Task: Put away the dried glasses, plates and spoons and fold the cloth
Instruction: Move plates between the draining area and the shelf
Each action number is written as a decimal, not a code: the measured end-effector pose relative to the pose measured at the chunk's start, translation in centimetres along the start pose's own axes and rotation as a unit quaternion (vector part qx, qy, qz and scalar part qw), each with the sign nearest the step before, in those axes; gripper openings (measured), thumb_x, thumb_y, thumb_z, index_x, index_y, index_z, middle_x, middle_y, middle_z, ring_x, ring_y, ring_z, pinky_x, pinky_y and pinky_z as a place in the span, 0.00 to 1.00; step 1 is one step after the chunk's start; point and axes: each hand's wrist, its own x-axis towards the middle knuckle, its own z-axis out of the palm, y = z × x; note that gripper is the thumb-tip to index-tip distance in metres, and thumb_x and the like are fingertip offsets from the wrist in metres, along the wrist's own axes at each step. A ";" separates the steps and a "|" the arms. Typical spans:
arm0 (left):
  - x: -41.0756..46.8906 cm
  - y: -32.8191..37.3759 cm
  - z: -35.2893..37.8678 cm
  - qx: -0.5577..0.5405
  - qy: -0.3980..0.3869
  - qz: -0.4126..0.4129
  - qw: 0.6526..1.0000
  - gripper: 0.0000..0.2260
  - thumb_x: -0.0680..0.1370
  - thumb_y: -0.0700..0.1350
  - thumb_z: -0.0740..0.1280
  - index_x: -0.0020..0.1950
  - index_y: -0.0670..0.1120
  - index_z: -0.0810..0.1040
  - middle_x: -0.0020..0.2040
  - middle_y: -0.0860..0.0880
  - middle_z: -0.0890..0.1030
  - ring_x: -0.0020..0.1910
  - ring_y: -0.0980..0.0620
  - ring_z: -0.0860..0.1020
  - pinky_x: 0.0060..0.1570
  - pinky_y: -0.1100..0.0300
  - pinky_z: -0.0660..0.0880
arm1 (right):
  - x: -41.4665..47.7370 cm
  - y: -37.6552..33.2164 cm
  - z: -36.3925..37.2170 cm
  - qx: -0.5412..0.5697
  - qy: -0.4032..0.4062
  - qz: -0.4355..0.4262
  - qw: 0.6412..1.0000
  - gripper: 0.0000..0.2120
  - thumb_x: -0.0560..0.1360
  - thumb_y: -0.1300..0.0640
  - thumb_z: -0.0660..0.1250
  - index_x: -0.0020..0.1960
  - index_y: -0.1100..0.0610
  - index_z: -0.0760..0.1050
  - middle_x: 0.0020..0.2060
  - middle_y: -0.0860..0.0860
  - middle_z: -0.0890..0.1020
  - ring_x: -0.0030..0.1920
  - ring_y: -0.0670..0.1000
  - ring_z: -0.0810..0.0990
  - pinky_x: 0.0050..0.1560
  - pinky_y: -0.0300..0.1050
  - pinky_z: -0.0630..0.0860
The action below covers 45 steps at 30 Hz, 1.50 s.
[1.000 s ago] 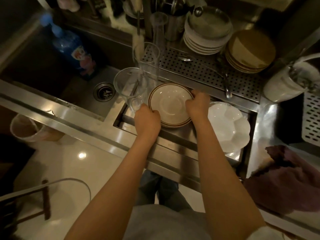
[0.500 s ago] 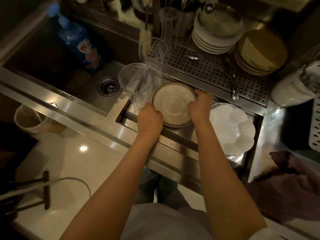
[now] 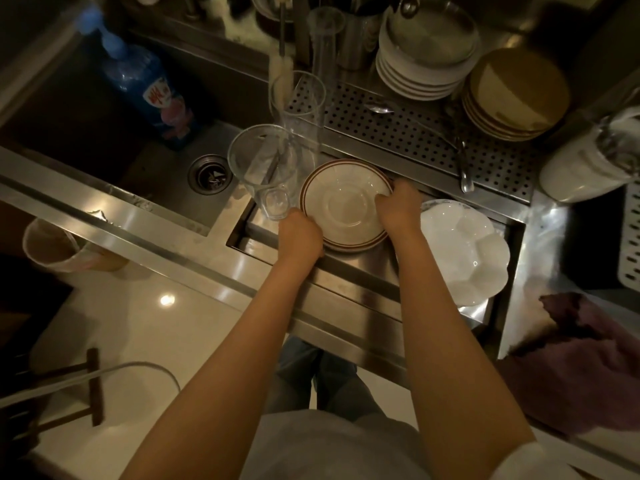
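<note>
Gripping the brown-rimmed plate [image 3: 346, 206] in mid frame, with left hand [image 3: 300, 233] curled on its lower-left rim and right hand [image 3: 398, 206] curled on its right rim. Doing the plates step. Next, likely: lift level, set softly on plate stack [image 3: 408, 81], upper right.

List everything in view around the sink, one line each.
brown-rimmed plate: one, cream, in the recessed tray
scalloped plate: one, white, right of it
wide glass: one, clear, left of that plate
tall glass: one, clear, behind the wide glass
white plate stack: one, white, at the back of the perforated rack, metal lid on top
tan plate stack: one, tan, right of the white stack
spoon: one, metal, on the rack
cloth: one, purple, crumpled at the right edge
bottle: one, blue, in the sink
left hand: one, gripping the brown-rimmed plate's left rim
right hand: one, gripping its right rim
</note>
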 end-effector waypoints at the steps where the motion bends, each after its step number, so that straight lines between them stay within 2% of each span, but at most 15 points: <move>1: 0.1 0.0 0.0 -0.012 0.000 -0.003 1.000 0.12 0.80 0.41 0.55 0.62 0.38 0.68 0.59 0.37 0.75 0.52 0.37 0.79 0.53 0.45 0.77 | 0.0 0.1 0.0 0.012 0.000 0.006 1.000 0.14 0.76 0.64 0.60 0.61 0.65 0.72 0.61 0.61 0.74 0.60 0.60 0.74 0.55 0.45 0.70; 3: 0.2 -0.1 0.1 -0.033 0.002 -0.005 0.999 0.12 0.81 0.40 0.55 0.62 0.37 0.68 0.55 0.40 0.74 0.46 0.40 0.80 0.48 0.45 0.79 | 0.0 0.1 0.0 0.037 0.004 0.012 0.999 0.14 0.76 0.64 0.60 0.61 0.65 0.72 0.60 0.61 0.75 0.58 0.59 0.75 0.55 0.45 0.71; 6: 0.3 -0.2 0.2 -0.055 0.001 -0.010 0.998 0.12 0.81 0.40 0.54 0.61 0.37 0.68 0.44 0.46 0.73 0.32 0.48 0.78 0.37 0.53 0.81 | -0.2 -0.2 -0.3 0.058 0.023 -0.002 0.998 0.15 0.75 0.65 0.60 0.61 0.64 0.73 0.59 0.61 0.76 0.59 0.58 0.75 0.57 0.46 0.71; 10: 0.0 0.5 0.3 -0.074 -0.003 0.010 0.997 0.11 0.81 0.40 0.54 0.61 0.39 0.68 0.48 0.44 0.76 0.31 0.51 0.79 0.25 0.64 0.77 | -0.3 -0.7 -1.5 0.094 0.061 -0.015 0.994 0.15 0.74 0.65 0.61 0.60 0.63 0.74 0.58 0.60 0.77 0.57 0.57 0.76 0.52 0.41 0.71; 15: 0.0 2.7 0.2 -0.088 -0.003 0.070 0.994 0.10 0.81 0.40 0.55 0.60 0.41 0.69 0.44 0.49 0.74 0.34 0.53 0.77 0.28 0.63 0.78 | -0.7 -0.7 -3.5 0.179 0.108 -0.008 0.978 0.14 0.74 0.66 0.61 0.59 0.63 0.73 0.56 0.59 0.78 0.52 0.54 0.76 0.49 0.41 0.72; 19: 0.2 5.0 0.7 -0.092 -0.007 0.102 0.991 0.11 0.81 0.41 0.55 0.60 0.39 0.71 0.54 0.42 0.76 0.45 0.46 0.79 0.26 0.63 0.77 | -0.5 -0.5 -5.4 0.247 0.135 0.014 0.959 0.17 0.73 0.66 0.61 0.62 0.61 0.72 0.54 0.56 0.78 0.53 0.53 0.76 0.51 0.41 0.72; 23: 0.5 7.6 1.7 -0.086 -0.004 0.145 0.986 0.11 0.81 0.41 0.54 0.59 0.39 0.70 0.54 0.41 0.76 0.48 0.43 0.79 0.28 0.59 0.78 | -0.1 0.2 -7.6 0.325 0.140 0.038 0.934 0.19 0.72 0.64 0.61 0.63 0.54 0.70 0.51 0.51 0.75 0.51 0.51 0.75 0.44 0.40 0.73; 27: 0.9 10.6 2.9 -0.049 -0.003 0.192 0.980 0.11 0.81 0.43 0.54 0.57 0.38 0.70 0.55 0.37 0.76 0.49 0.39 0.78 0.45 0.46 0.79 | 0.3 1.0 -9.4 0.381 0.125 0.051 0.915 0.16 0.74 0.64 0.60 0.59 0.50 0.66 0.50 0.49 0.73 0.51 0.53 0.75 0.47 0.49 0.76; 30: 1.3 13.0 4.2 -0.035 -0.024 0.212 0.976 0.11 0.81 0.42 0.55 0.59 0.38 0.70 0.57 0.36 0.75 0.53 0.38 0.77 0.50 0.44 0.77 | 1.0 1.5 -10.6 0.413 0.143 0.051 0.898 0.21 0.74 0.65 0.59 0.65 0.53 0.63 0.50 0.48 0.72 0.46 0.47 0.72 0.42 0.42 0.74; 33: 2.0 14.9 5.4 -0.026 -0.052 0.223 0.973 0.11 0.81 0.43 0.55 0.58 0.37 0.70 0.57 0.37 0.75 0.52 0.40 0.77 0.41 0.49 0.79 | 1.9 1.9 -11.7 0.432 0.165 0.069 0.884 0.24 0.74 0.66 0.58 0.68 0.55 0.60 0.53 0.52 0.71 0.48 0.50 0.73 0.43 0.43 0.75; 35: 2.6 16.0 6.1 -0.023 -0.066 0.235 0.970 0.12 0.81 0.44 0.55 0.59 0.38 0.70 0.56 0.40 0.75 0.49 0.44 0.77 0.31 0.56 0.77 | 2.5 1.9 -12.2 0.452 0.176 0.090 0.870 0.23 0.74 0.67 0.58 0.67 0.57 0.60 0.53 0.54 0.72 0.46 0.51 0.74 0.36 0.42 0.74; 37: 3.1 17.2 7.1 -0.017 -0.078 0.244 0.966 0.13 0.81 0.44 0.55 0.60 0.39 0.71 0.58 0.40 0.75 0.52 0.44 0.76 0.34 0.56 0.77 | 3.1 2.0 -12.7 0.488 0.185 0.112 0.846 0.21 0.74 0.67 0.59 0.66 0.58 0.62 0.54 0.57 0.73 0.47 0.53 0.74 0.32 0.43 0.74; 40: 3.9 18.1 8.3 -0.007 -0.088 0.238 0.967 0.13 0.81 0.44 0.54 0.61 0.39 0.71 0.59 0.40 0.75 0.54 0.41 0.77 0.31 0.56 0.77 | 4.2 2.3 -13.1 0.532 0.199 0.126 0.813 0.20 0.73 0.68 0.60 0.65 0.60 0.64 0.54 0.59 0.75 0.48 0.55 0.76 0.34 0.43 0.74; 44: 5.0 18.8 9.7 -0.028 -0.115 0.225 0.967 0.13 0.81 0.44 0.54 0.60 0.39 0.71 0.58 0.40 0.74 0.53 0.40 0.77 0.41 0.50 0.80 | 5.4 2.8 -12.8 0.576 0.220 0.097 0.782 0.21 0.73 0.71 0.59 0.66 0.62 0.65 0.45 0.54 0.76 0.42 0.51 0.76 0.27 0.37 0.74; 45: 5.4 19.0 10.1 -0.032 -0.118 0.227 0.966 0.12 0.81 0.43 0.54 0.60 0.39 0.71 0.58 0.39 0.75 0.52 0.40 0.77 0.44 0.49 0.80 | 5.7 2.8 -12.7 0.579 0.225 0.086 0.779 0.22 0.74 0.71 0.58 0.66 0.61 0.65 0.46 0.53 0.77 0.43 0.51 0.76 0.29 0.38 0.75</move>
